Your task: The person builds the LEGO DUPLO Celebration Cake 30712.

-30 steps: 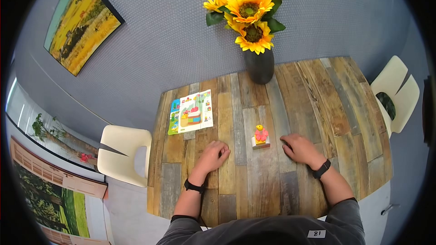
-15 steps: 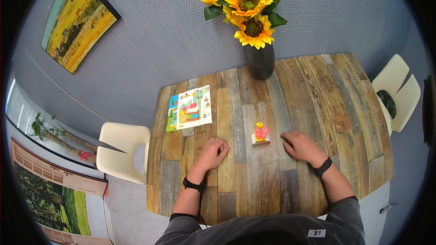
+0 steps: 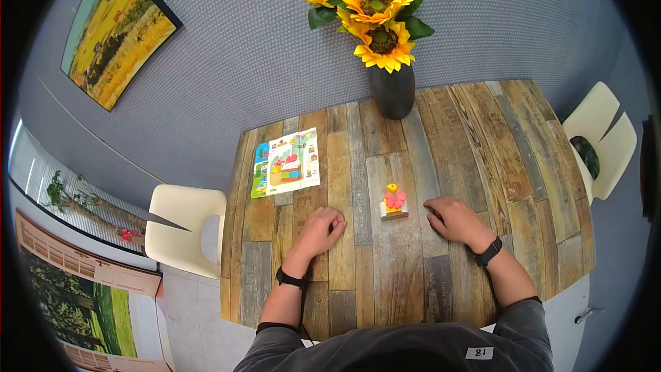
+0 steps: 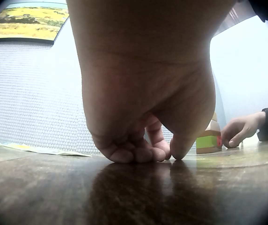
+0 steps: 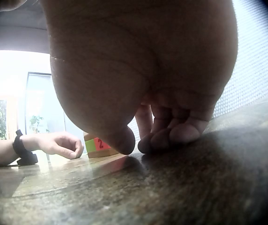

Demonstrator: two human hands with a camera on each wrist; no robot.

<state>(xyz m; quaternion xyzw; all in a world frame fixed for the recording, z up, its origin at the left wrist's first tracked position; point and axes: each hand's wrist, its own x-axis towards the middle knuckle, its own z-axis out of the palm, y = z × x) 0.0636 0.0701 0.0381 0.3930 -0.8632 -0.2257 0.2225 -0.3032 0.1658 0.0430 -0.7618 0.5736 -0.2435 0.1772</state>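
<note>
A small stack of toy bricks (image 3: pixel 394 204), with a pink flower-shaped piece and a yellow piece on top, stands on the wooden table (image 3: pixel 399 275) between the hands. My left hand (image 3: pixel 319 230) rests to the left of it, fingers loosely curled, fingertips on the tabletop. On the other side, nearer the stack, lies my right hand (image 3: pixel 454 221), its fingers bent loosely down to the wood. Neither hand holds anything. From the right wrist, a red and green side of the bricks (image 5: pixel 99 145) shows, with a number 2 on the red.
An open picture booklet (image 3: pixel 286 163) lies at the table's back left. Against the wall stands a dark vase (image 3: pixel 393 93) of sunflowers (image 3: pixel 377 10). White chairs flank the table, one on the left (image 3: pixel 184 224) and one on the right (image 3: pixel 606 141).
The head view has tilted slightly, so the booklet, vase and brick stack sit a little higher in it. Both hands have kept their places on the table.
</note>
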